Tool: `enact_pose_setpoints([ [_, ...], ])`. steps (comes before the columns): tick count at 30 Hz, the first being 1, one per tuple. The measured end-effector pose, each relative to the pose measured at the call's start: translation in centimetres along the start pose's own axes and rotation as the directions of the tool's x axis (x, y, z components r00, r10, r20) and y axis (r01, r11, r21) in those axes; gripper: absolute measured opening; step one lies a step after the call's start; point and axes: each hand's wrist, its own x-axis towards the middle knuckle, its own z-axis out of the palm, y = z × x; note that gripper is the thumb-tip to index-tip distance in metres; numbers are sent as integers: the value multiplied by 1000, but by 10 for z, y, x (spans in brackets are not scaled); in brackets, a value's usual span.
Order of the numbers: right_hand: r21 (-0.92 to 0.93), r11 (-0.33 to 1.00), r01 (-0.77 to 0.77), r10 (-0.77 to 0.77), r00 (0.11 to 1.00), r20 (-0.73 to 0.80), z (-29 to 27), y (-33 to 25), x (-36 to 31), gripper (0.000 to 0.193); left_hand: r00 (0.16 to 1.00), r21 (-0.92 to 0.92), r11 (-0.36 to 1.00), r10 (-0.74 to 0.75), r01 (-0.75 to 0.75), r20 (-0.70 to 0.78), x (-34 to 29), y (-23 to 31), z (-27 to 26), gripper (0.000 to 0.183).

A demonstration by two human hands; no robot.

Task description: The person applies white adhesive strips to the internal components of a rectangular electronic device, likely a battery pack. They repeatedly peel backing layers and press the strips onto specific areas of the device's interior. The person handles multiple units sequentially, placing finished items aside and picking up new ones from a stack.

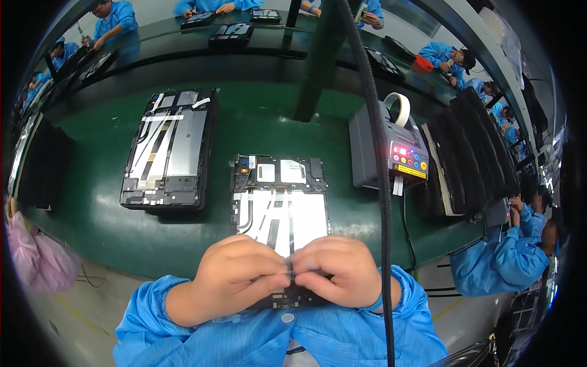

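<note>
An opened tablet (312, 211) lies in front of me, its silvery inner panels and black ribbon cables showing. Over its near part, my left hand (241, 269) and my right hand (339, 269) meet with thumbs and fingertips pinched. Between the two pinches is a small, thin, see-through strip (291, 268), blurred and partly covered by the fingers; its exact kind is not clear. Both hands hide the lower part of the tablet.
Left of centre stands a stack of opened tablets (168, 147). To the right is a grey tape dispenser (367, 147) with a roll of tape (398, 110) on top, beside black padded trays (471, 153). A black cable (382, 183) hangs in front. Co-workers in blue sit around.
</note>
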Motion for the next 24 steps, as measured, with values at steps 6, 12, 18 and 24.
enact_pose_setpoints([
  [6, 88, 943, -321, 328, 849, -414, -2, 24, -19, 12, 993, 283, 953, -88, 106, -77, -14, -13, -15, 44],
  [12, 762, 613, -209, 622, 723, -301, 30, 68, -54, 56, 881, -87, 879, -473, 469, -28, -47, -52, 13, 84],
  [18, 764, 575, -292, 620, 765, -174, 39, 29, -57, 77, 894, -107, 887, -444, 449, 63, -59, -45, 25, 89],
  [24, -121, 929, -350, 306, 909, -285, 1, 26, -29, 70, 871, 232, 849, -492, 476, 13, -31, -21, -1, 76],
])
